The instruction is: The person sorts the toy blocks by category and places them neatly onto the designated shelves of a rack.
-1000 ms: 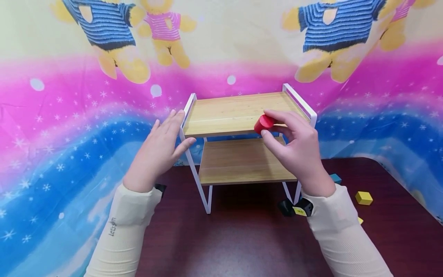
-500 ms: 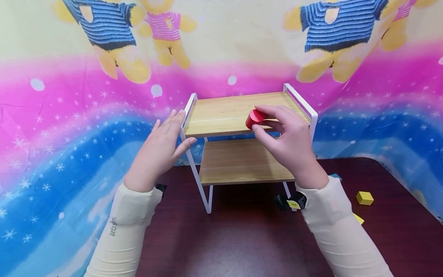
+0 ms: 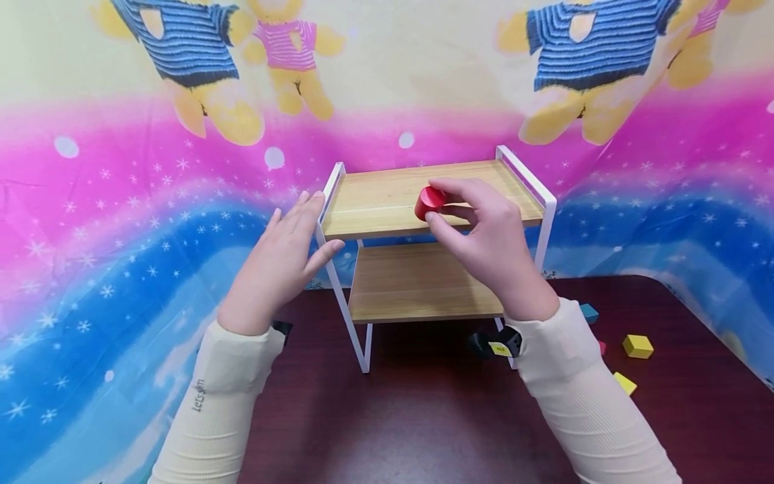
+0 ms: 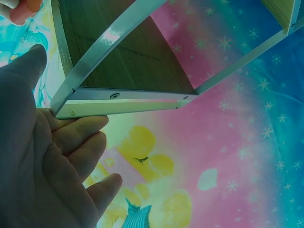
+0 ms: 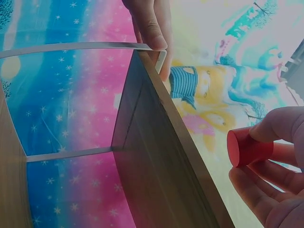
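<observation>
Right hand (image 3: 492, 235) pinching a red cylinder (image 3: 428, 204) clear of the shelf (image 3: 375, 205), one end covered by fingers
Left of the grip, the straight-fingered left hand (image 3: 275, 269) lies against the frame (image 3: 341, 296), index partly hidden; below-right, a sleeve (image 3: 559, 363) nearly covers a reddish piece (image 3: 602, 347); beyond, printed bears (image 3: 592, 54) are cut off above

Gap between upper shelf (image 3: 375, 202), lower shelf (image 3: 411, 282); white frame (image 3: 345, 309) bars left end; rear clearance unclear.
</observation>
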Demonstrator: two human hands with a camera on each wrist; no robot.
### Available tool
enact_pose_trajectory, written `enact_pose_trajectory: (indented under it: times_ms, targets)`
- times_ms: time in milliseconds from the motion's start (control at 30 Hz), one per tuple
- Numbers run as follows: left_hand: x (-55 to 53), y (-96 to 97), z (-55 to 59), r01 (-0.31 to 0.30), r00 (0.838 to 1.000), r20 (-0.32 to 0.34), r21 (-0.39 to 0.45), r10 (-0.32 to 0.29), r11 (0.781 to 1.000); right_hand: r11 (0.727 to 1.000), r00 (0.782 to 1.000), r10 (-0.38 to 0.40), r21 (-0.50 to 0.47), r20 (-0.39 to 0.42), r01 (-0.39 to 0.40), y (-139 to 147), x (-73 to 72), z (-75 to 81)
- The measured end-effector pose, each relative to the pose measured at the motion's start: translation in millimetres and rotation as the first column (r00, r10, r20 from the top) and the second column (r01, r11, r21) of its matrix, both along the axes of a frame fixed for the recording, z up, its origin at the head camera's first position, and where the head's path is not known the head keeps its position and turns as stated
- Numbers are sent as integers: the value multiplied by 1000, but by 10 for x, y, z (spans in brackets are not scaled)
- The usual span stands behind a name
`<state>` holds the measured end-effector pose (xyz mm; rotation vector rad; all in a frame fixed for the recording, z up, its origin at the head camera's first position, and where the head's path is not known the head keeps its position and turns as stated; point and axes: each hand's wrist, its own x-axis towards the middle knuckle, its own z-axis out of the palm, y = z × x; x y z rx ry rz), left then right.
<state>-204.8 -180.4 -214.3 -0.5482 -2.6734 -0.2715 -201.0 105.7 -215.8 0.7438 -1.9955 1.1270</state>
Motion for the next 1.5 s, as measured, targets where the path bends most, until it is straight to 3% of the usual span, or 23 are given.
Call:
enact_pose_trajectory:
  times_ms: [600, 900, 1500]
  targets:
    - [8, 24, 1, -8, 1000, 1, -3, 8, 1000, 996, 996, 88, 12, -5, -88, -198, -79, 65]
    - [-4, 15, 4, 5, 1000, -2, 3, -5, 1000, 994, 995, 95, 42, 38, -97, -306, -128, 89]
    - [-7, 6, 9, 6, 1000, 1, -1, -6, 1000, 986, 993, 117, 117, 22, -118, -498, -202, 133]
